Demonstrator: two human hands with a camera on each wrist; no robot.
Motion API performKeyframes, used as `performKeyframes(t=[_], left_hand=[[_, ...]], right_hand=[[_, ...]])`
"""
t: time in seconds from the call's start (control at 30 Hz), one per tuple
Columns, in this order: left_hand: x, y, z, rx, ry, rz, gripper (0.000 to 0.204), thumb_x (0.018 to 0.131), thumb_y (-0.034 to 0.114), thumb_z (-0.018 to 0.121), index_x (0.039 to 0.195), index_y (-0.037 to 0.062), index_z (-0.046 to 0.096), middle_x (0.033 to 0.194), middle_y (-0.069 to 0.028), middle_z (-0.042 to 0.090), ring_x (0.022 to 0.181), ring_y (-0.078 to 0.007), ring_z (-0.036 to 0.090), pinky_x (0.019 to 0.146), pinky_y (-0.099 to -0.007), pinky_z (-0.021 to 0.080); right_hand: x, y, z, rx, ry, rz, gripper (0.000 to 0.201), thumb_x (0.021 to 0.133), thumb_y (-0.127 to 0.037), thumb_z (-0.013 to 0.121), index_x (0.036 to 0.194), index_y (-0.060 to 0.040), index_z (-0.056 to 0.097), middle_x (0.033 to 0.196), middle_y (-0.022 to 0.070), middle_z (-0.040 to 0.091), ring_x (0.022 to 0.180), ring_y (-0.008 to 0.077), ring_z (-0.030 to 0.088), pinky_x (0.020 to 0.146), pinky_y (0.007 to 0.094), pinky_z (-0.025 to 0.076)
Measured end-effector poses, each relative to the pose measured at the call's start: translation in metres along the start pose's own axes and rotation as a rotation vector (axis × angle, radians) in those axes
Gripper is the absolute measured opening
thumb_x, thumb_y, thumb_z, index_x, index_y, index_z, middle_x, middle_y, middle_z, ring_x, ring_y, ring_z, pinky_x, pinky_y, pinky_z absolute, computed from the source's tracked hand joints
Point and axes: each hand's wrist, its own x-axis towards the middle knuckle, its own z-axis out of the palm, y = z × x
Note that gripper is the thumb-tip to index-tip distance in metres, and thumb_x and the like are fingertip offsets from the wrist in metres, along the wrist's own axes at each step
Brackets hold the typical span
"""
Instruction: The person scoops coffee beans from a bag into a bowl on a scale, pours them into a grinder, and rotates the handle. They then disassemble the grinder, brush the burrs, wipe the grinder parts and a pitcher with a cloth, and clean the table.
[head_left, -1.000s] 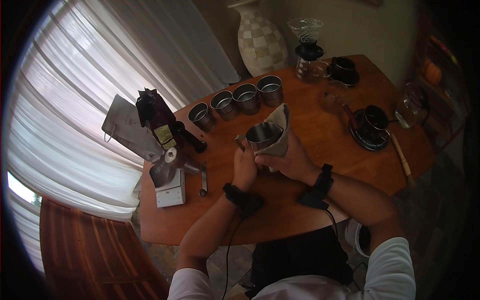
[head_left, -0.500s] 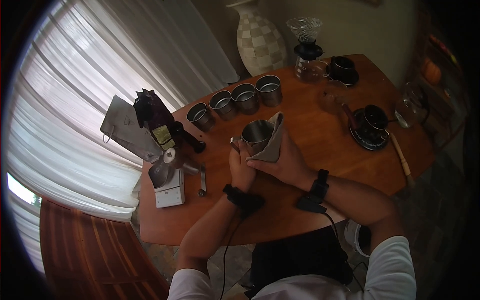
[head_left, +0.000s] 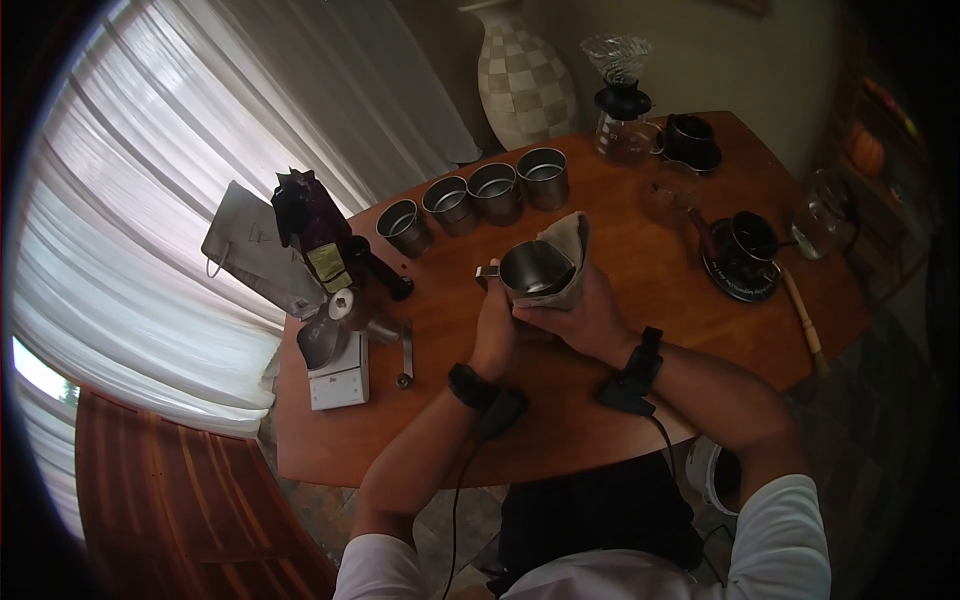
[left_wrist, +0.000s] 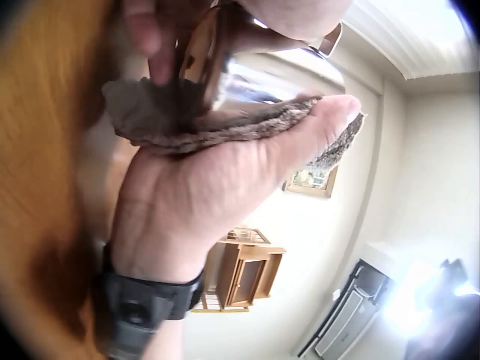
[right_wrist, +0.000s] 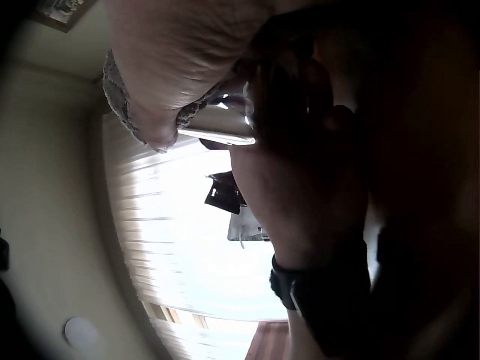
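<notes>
A steel mug (head_left: 528, 270) is held above the middle of the table, its mouth facing up toward the head camera. My left hand (head_left: 494, 335) grips it on the left, near the handle (head_left: 486, 271). On the other side my right hand (head_left: 592, 322) presses a beige-grey cloth (head_left: 567, 240) around the wall, with one edge of the cloth standing above the rim. In the left wrist view the right thumb lies along the folded cloth (left_wrist: 225, 136). The right wrist view shows the cloth (right_wrist: 120, 94) behind the right thumb; the left fingers are dark there.
Several steel cups (head_left: 497, 190) stand in a row beyond the hands. At left are a dark coffee bag (head_left: 310, 225), a white scale (head_left: 340, 385) and a crank handle (head_left: 407, 355). Rightward stand a glass dripper (head_left: 620, 100), a black cup on a saucer (head_left: 750, 240) and a brush (head_left: 800, 310).
The mug and both hands shifted slightly left, then back right. The mug has turned a little, its handle now pointing more to the left. Both hands keep their hold.
</notes>
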Motion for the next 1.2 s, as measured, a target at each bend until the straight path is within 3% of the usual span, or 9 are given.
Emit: performKeyframes(t=[0.13,0.27,0.33,0.47,0.6,0.7,0.9,1.0,1.2], left_hand=[[0.014,-0.007,-0.012,-0.203,-0.094,0.009,0.069,0.107,0.069,0.033,0.137,0.0108,0.056,0.107,-0.0039,0.071,0.082,-0.0162,0.067,0.077,-0.0344,0.059],[0.063,-0.026,-0.073,-0.506,-0.832,-0.073,0.068,0.107,0.066,0.035,0.141,0.0111,0.054,0.127,-0.0086,0.067,0.113,-0.0224,0.068,0.097,-0.0460,0.057],[0.030,-0.005,-0.048,-0.329,-0.445,-0.038,0.067,0.108,0.065,0.035,0.144,0.0117,0.053,0.136,-0.0104,0.065,0.126,-0.0250,0.064,0.100,-0.0504,0.056],[0.034,-0.004,-0.047,-0.314,-0.330,0.032,0.062,0.108,0.063,0.039,0.140,0.0128,0.056,0.135,-0.0094,0.066,0.124,-0.0251,0.065,0.099,-0.0515,0.056],[0.040,-0.002,-0.058,-0.212,-0.213,0.124,0.053,0.107,0.060,0.048,0.128,0.0135,0.062,0.124,-0.0057,0.070,0.116,-0.0222,0.068,0.097,-0.0479,0.056],[0.050,-0.006,-0.066,-0.145,-0.124,0.193,0.061,0.107,0.063,0.043,0.134,0.0110,0.060,0.130,-0.0107,0.070,0.117,-0.0253,0.069,0.095,-0.0475,0.060],[0.041,-0.004,-0.051,-0.092,-0.085,0.226,0.054,0.108,0.059,0.045,0.130,0.0117,0.061,0.122,-0.0088,0.072,0.114,-0.0223,0.070,0.093,-0.0461,0.060],[0.044,-0.002,-0.054,-0.066,-0.079,0.204,0.052,0.109,0.057,0.044,0.127,0.0103,0.061,0.114,-0.0074,0.073,0.105,-0.0196,0.072,0.087,-0.0405,0.061],[0.061,-0.013,-0.064,-0.001,0.037,0.281,0.048,0.109,0.053,0.048,0.119,0.0085,0.062,0.100,-0.0042,0.070,0.086,-0.0143,0.070,0.073,-0.0301,0.058]], right_hand=[[0.001,-0.008,0.003,-0.372,-0.002,-0.263,0.078,0.084,-0.034,0.088,0.142,-0.0019,0.047,0.132,0.0180,0.062,0.121,0.0361,0.065,0.099,0.0431,0.053],[0.007,0.000,0.001,-0.432,-0.055,-0.418,0.065,0.094,-0.035,0.078,0.142,-0.0030,0.049,0.132,0.0169,0.063,0.121,0.0385,0.063,0.099,0.0422,0.052],[0.007,0.009,-0.003,-0.353,-0.091,-0.298,0.058,0.098,-0.037,0.072,0.140,-0.0030,0.052,0.129,0.0168,0.064,0.121,0.0351,0.063,0.100,0.0405,0.051],[0.006,0.004,-0.013,-0.074,-0.134,0.256,0.055,0.107,-0.050,0.056,0.133,-0.0019,0.058,0.121,0.0125,0.067,0.115,0.0228,0.064,0.101,0.0366,0.049],[0.015,0.016,-0.007,0.130,0.162,0.172,0.057,0.110,-0.053,0.048,0.130,-0.0014,0.060,0.115,0.0070,0.067,0.107,0.0166,0.063,0.098,0.0341,0.049],[0.024,0.022,-0.018,0.356,0.324,0.407,0.056,0.111,-0.052,0.046,0.128,-0.0009,0.061,0.116,0.0064,0.067,0.107,0.0177,0.064,0.098,0.0329,0.049],[0.019,-0.001,-0.021,0.057,0.299,0.048,0.047,0.108,-0.046,0.057,0.125,-0.0023,0.061,0.121,0.0099,0.066,0.110,0.0234,0.065,0.095,0.0390,0.050],[0.013,-0.016,-0.011,-0.616,-0.031,-0.478,0.039,0.092,-0.023,0.075,0.124,-0.0065,0.063,0.120,0.0119,0.066,0.116,0.0360,0.061,0.098,0.0436,0.046],[0.015,-0.015,-0.010,-0.812,-0.204,-0.519,0.036,0.091,-0.027,0.073,0.122,-0.0093,0.066,0.122,0.0069,0.069,0.120,0.0262,0.061,0.104,0.0436,0.034]])
